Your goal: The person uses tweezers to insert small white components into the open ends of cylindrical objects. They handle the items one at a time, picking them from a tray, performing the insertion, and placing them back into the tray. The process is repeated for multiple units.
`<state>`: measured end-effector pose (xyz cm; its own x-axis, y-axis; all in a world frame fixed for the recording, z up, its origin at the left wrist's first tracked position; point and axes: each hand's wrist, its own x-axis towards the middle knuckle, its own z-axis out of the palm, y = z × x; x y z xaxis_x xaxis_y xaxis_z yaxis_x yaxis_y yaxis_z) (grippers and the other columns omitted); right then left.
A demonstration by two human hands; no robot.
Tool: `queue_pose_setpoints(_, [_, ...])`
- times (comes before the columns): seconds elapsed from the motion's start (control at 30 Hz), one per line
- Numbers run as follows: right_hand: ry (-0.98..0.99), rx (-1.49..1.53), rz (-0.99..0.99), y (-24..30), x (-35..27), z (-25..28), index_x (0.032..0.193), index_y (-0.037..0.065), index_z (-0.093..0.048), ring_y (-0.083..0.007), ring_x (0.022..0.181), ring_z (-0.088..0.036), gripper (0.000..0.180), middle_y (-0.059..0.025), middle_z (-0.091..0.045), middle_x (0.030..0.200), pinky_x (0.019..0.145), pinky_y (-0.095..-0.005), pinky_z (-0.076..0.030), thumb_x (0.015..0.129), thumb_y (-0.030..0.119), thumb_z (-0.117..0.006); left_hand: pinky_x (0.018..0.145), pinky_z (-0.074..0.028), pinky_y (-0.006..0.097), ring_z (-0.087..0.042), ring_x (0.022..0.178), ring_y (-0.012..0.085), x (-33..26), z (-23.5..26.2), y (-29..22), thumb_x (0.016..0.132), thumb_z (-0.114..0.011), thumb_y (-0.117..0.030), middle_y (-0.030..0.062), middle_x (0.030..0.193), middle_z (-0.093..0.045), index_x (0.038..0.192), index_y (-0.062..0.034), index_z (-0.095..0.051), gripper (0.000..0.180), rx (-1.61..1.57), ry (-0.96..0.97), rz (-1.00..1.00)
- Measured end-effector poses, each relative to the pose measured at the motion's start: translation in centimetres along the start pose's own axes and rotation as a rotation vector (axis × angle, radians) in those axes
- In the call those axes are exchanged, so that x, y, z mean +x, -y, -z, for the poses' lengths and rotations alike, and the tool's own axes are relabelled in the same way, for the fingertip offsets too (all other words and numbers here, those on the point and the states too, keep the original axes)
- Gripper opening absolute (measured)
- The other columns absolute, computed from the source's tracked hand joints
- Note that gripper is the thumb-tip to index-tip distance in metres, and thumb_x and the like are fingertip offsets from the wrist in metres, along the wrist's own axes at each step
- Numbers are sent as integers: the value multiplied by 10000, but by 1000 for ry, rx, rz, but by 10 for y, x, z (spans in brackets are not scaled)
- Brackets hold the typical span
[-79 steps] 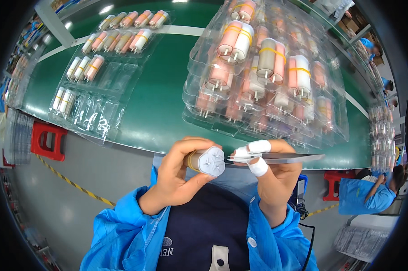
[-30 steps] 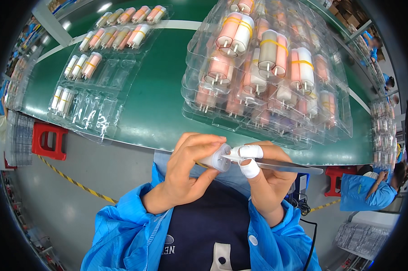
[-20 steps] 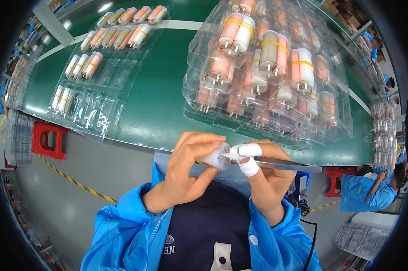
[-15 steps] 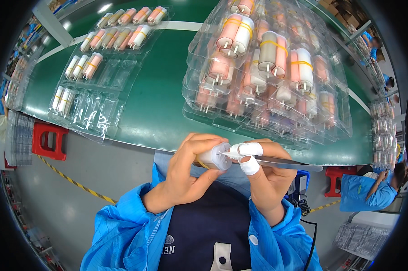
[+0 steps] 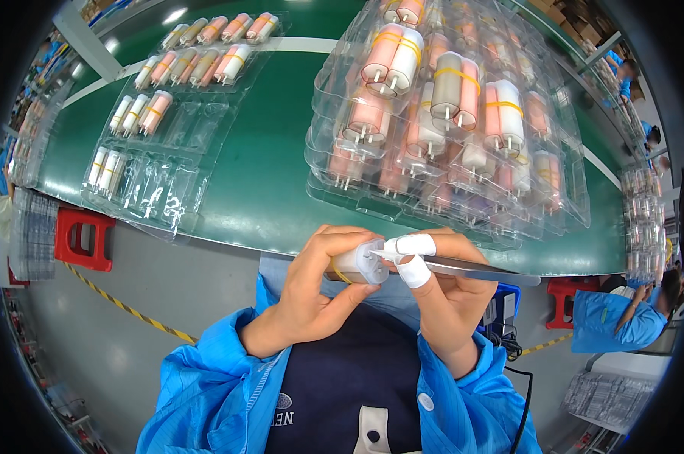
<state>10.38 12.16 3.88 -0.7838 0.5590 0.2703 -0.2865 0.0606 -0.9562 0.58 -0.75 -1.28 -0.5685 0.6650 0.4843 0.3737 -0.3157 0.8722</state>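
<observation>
My left hand (image 5: 306, 291) is closed around a whitish, yellow-banded cylinder bundle (image 5: 349, 266), its pale end face turned right. Opposite it, my right hand (image 5: 452, 295) grips slim metal tweezers (image 5: 463, 266), with white finger cots on thumb and forefinger. The tweezers' narrow end reaches the bundle's end face, by a small white stub; whether the tips grip the stub is too small to tell. Their other end sticks out to the right past my hand. Part of the bundle is hidden by my left fingers.
Beyond my hands, a green table (image 5: 274, 159) bears a stack of clear plastic trays (image 5: 327, 166) with pink, white and grey banded cylinders. Another clear tray (image 5: 179, 174), partly filled, lies left. Red stools (image 5: 85, 238) stand below the table. A co-worker (image 5: 622, 314) sits at right.
The bundle's end face has turned slightly more into view. My right thumb and fingertips have shifted a little on the tweezers, whose tips stay at the end face.
</observation>
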Motion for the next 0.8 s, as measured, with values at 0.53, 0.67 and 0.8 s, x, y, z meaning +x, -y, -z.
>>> queue_pose_setpoints(0.53, [9,81,43,-5,-2,1,980,-24,-666,-188,858,-637,172,-133,-667,940,738,-289,-504,809,-16,-679,879,-461,366,-572,1048,301,-1,0,1,737,-724,17,192,1157,-589,1194,20,-485,516,-9,-7,-7])
queue_pose_setpoints(0.67, [9,61,22,-6,-2,2,981,-23,-664,-183,854,-635,171,-129,-665,937,738,-286,-501,811,-14,-678,877,-463,368,-573,1043,303,0,-1,0,736,-726,9,190,1153,-592,1192,19,-491,513,-21,-16,6])
queue_pose_setpoints(0.8, [3,55,-16,-4,-1,2,979,-22,-662,-179,850,-633,168,-123,-664,930,738,-283,-498,813,-12,-679,872,-464,371,-574,1037,308,-1,0,0,730,-727,7,186,1147,-595,1186,16,-502,509,14,-4,4])
